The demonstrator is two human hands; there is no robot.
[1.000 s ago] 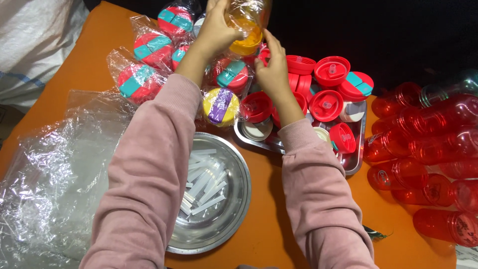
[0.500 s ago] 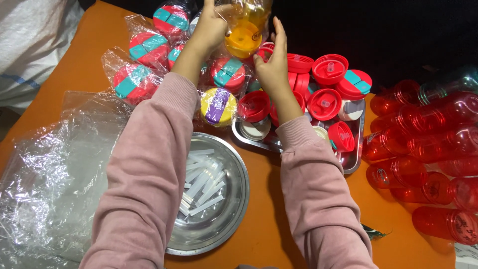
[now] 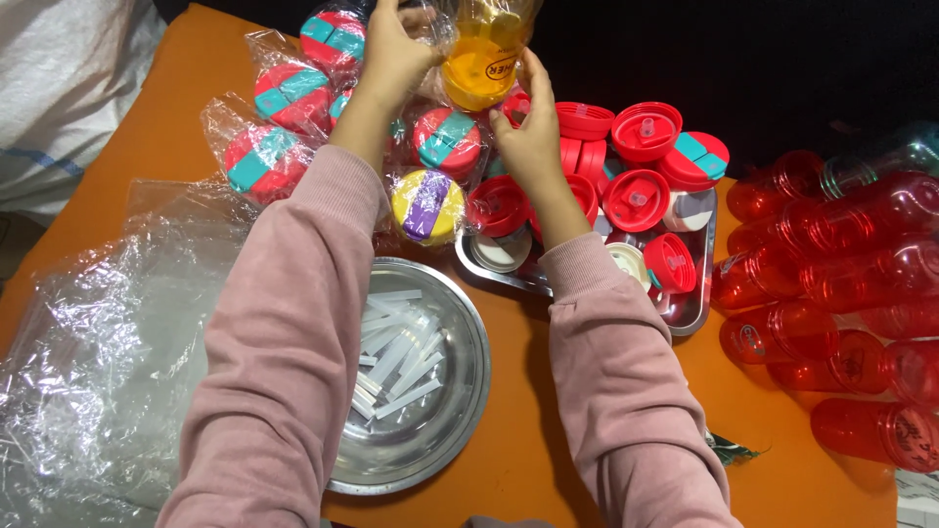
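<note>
Above the lids, yellow bottle (image 3: 479, 59) upright between both hands (image 3: 396, 49)

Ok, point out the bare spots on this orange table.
Bare orange table lies left of the wrapped lids, and in front between the round steel bowl and red cups. Crowded: the lid tray below both hands.

An orange worktop (image 3: 137, 127) carries a round steel bowl (image 3: 460, 391) of white strips, a steel tray (image 3: 690, 313) of red lids, crinkled clear plastic sheets (image 3: 88, 372), wrapped lidded cups (image 3: 264, 156), and red bottles (image 3: 841, 293) lying on their sides.
</note>
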